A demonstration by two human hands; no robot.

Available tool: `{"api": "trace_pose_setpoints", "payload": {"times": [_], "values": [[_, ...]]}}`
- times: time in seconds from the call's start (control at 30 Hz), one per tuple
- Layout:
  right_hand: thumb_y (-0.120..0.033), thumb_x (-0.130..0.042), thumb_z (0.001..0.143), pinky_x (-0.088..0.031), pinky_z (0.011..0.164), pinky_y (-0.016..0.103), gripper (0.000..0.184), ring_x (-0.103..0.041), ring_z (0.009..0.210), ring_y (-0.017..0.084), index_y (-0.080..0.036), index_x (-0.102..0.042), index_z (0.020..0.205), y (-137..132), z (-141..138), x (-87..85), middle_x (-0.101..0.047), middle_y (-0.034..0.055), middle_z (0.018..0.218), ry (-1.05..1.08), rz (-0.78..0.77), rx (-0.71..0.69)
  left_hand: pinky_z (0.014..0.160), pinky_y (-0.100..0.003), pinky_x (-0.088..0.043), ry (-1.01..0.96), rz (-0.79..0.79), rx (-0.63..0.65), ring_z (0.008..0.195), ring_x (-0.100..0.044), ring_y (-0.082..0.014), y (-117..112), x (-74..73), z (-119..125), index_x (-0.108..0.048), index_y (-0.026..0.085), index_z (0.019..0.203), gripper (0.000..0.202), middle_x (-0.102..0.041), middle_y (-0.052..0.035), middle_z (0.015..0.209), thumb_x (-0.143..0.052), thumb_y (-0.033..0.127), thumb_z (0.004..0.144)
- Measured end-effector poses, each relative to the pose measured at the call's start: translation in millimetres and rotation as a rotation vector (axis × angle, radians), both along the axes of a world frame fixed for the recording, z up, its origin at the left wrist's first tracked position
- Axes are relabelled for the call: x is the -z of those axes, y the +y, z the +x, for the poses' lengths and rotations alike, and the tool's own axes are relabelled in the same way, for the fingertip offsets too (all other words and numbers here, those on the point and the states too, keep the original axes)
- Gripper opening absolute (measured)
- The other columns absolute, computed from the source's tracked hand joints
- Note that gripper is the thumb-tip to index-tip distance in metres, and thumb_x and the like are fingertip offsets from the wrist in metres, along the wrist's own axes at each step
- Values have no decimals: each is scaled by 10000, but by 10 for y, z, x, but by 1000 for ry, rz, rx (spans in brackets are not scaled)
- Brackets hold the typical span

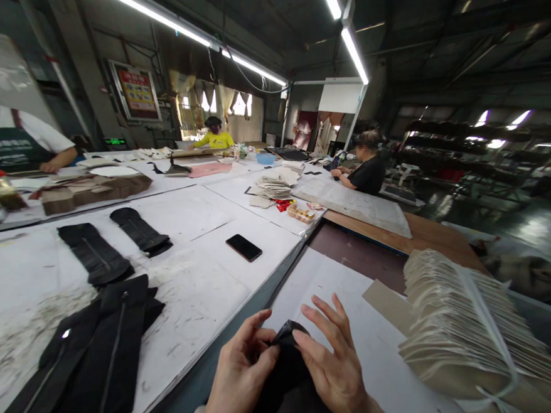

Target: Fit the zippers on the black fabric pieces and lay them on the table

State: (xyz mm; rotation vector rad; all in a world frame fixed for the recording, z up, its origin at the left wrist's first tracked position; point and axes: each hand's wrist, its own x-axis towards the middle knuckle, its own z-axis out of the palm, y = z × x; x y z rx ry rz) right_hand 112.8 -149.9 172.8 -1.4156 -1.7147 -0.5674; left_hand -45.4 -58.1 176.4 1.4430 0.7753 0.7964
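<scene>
- The black cloth (288,388) is dark, soft and bent, with a small shiny fold at its top. It is up in both hands, nearer to the person than the black phone (244,247).
- The left hand (242,372) has its thumb and finger pinched on the cloth's top edge.
- The right hand (330,353) puts one fingertip on that fold. Its other fingers are spread apart. I cannot tell if it pinches too.
- The phone lies flat on a white table (195,206) with dark smudges.
- Left of the phone are black zip pieces (92,254).
- Far past the phone, a person in yellow (218,138) sits under long bright lights (162,13).
- The table's edge runs slanting just to the right of the phone.
- White tabletop lies between the phone and the zip pieces, well apart.
- Right of the phone, and nearer, a tied beige stack (458,326) stands beside the right hand.
</scene>
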Motion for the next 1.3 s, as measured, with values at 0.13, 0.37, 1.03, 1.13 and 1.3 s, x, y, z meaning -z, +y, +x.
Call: {"api": "trace_pose_setpoints", "payload": {"times": [0.13, 0.37, 1.03, 1.13, 1.3], "values": [[14, -571, 817, -380, 1095, 637, 460, -542, 1266, 306, -263, -624, 1181, 4, 93, -5, -633, 104, 1263, -68, -15, -34, 629, -268, -489, -10, -13, 12, 612, -549, -141, 17, 6, 4, -639, 175, 1177, 469, -700, -23, 828, -668, 264, 717], [21, -543, 827, -410, 1094, 577, 352, -595, 1200, 274, -230, -637, 1056, 51, 146, -113, -692, 86, 1159, -25, -74, -100, 643, -267, -467, 4, 0, 44, 636, -527, -149, 47, 15, 28, -659, 168, 1149, 445, -699, -14, 773, -690, 281, 720], [-52, -634, 756, -431, 1003, 419, 190, -555, 1156, 252, -224, -627, 674, 218, 218, -624, -703, 39, 933, 752, -701, -202, 771, -288, -494, 37, 99, 116, 780, -661, -193, 111, -80, 127, -616, 202, 1215, 432, -766, -19, 853, -669, 336, 808], [-54, -643, 731, -411, 1013, 425, 174, -560, 1149, 254, -217, -646, 668, 241, 228, -626, -692, 47, 953, 803, -734, -181, 746, -287, -497, 68, 157, 111, 779, -661, -195, 112, -105, 122, -606, 207, 1232, 426, -769, -19, 858, -642, 336, 827], [-70, -656, 693, -442, 960, 383, 140, -614, 1032, 238, -205, -658, 655, 278, 239, -646, -678, 29, 879, 873, -755, -222, 649, -264, -489, 84, 171, 125, 730, -647, -184, 93, -182, 147, -611, 207, 1231, 426, -751, -21, 855, -619, 293, 814]]}}
